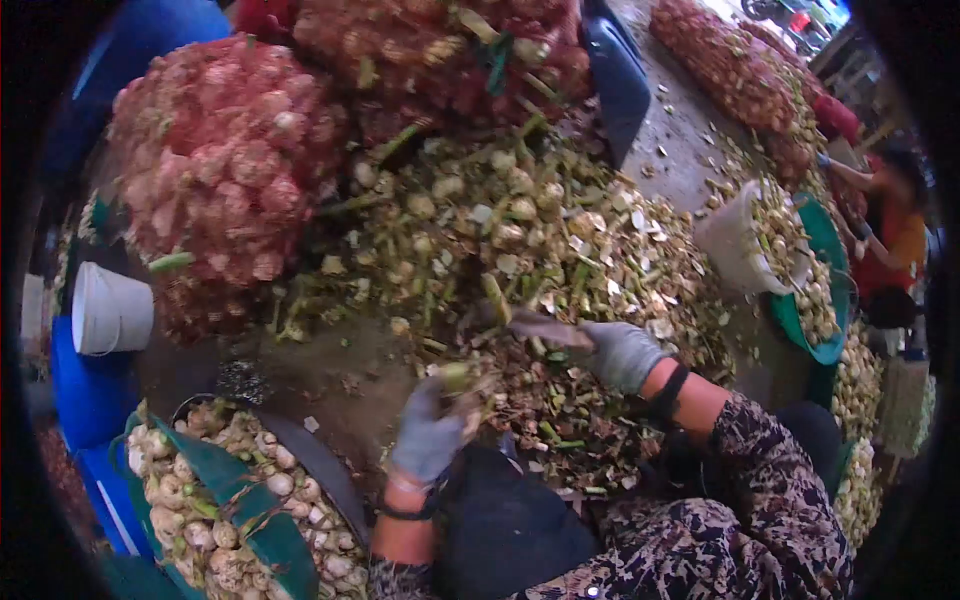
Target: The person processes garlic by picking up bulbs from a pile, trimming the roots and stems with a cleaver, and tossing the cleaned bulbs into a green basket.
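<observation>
Pinching a blurred, stalked bulb (456, 377) in your gloved left hand (428, 435) beside the scraps (535, 405), you curl your right hand (622, 356) around a knife (550, 328), its blade held apart, likely to spare your fingers.

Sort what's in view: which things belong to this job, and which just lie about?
With the job:
knife, in right hand
blurred bulb, in left hand
pile ahead
probably red sacks

Apparently lying about:
white bucket, far left
blue bin below it
</observation>
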`<state>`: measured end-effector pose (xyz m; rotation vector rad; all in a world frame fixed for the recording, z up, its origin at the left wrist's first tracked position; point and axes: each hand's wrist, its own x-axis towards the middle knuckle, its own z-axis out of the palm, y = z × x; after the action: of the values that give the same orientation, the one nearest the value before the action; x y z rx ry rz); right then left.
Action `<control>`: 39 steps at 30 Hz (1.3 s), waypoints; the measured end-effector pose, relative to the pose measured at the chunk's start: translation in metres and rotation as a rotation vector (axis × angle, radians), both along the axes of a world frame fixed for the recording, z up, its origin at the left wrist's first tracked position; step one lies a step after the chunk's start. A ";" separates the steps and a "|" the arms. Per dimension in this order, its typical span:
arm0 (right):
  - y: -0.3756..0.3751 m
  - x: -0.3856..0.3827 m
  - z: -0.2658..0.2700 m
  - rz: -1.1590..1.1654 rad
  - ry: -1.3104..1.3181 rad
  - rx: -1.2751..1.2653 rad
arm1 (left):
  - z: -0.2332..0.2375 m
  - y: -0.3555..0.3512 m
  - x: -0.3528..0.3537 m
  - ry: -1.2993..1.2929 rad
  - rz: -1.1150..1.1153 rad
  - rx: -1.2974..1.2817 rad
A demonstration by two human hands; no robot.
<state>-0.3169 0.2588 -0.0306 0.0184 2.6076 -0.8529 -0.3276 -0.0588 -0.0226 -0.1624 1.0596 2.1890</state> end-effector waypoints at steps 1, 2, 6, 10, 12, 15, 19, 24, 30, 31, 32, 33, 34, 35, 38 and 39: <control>0.009 0.004 -0.014 -0.067 -0.035 0.041 | 0.033 -0.023 0.006 0.139 0.171 0.031; 0.018 0.008 -0.022 -0.139 -0.078 0.083 | 0.053 -0.048 0.010 0.270 0.338 0.066; 0.010 0.020 -0.032 -0.175 -0.073 -0.052 | 0.093 -0.094 0.009 0.318 0.618 1.006; -0.009 0.008 -0.019 -0.100 -0.060 -0.099 | 0.090 -0.075 -0.044 0.507 0.577 0.765; -0.012 -0.001 -0.016 -0.105 -0.092 -0.053 | 0.033 -0.061 -0.100 0.559 0.536 -0.058; -0.009 -0.004 -0.022 -0.132 -0.126 -0.035 | -0.042 -0.014 -0.192 0.508 0.432 -0.756; -0.006 -0.006 -0.031 -0.180 -0.099 -0.104 | -0.067 0.028 -0.272 0.578 0.022 -1.774; -0.011 -0.023 -0.011 -0.172 -0.107 -0.076 | -0.074 0.023 -0.275 0.587 -0.086 -1.819; -0.029 -0.028 0.023 -0.055 0.072 -0.094 | -0.063 0.032 -0.128 0.494 0.154 -0.495; -0.032 -0.029 0.025 0.054 0.154 -0.064 | -0.068 0.028 -0.108 0.478 0.144 -0.494; -0.035 -0.028 0.027 0.164 0.239 -0.033 | -0.074 0.025 -0.090 0.418 0.133 -0.412; -0.039 -0.026 0.030 0.189 0.281 -0.091 | -0.082 0.022 -0.072 0.357 0.122 -0.328; -0.042 -0.024 0.034 0.182 0.269 -0.088 | -0.093 0.019 -0.056 0.297 0.114 -0.245; -0.045 -0.024 0.039 0.250 0.193 -0.011 | -0.106 0.016 -0.041 0.238 0.110 -0.162; -0.047 -0.018 0.054 0.340 0.021 0.062 | -0.125 0.013 -0.024 0.712 -0.010 -0.577; -0.048 -0.012 0.052 0.344 0.047 0.053 | -0.123 0.005 -0.014 0.825 -0.070 -0.702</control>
<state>-0.3294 0.2111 0.0219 -0.4275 2.5684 -0.6676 -0.3417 -0.0542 -0.1454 0.5068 2.2174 1.7268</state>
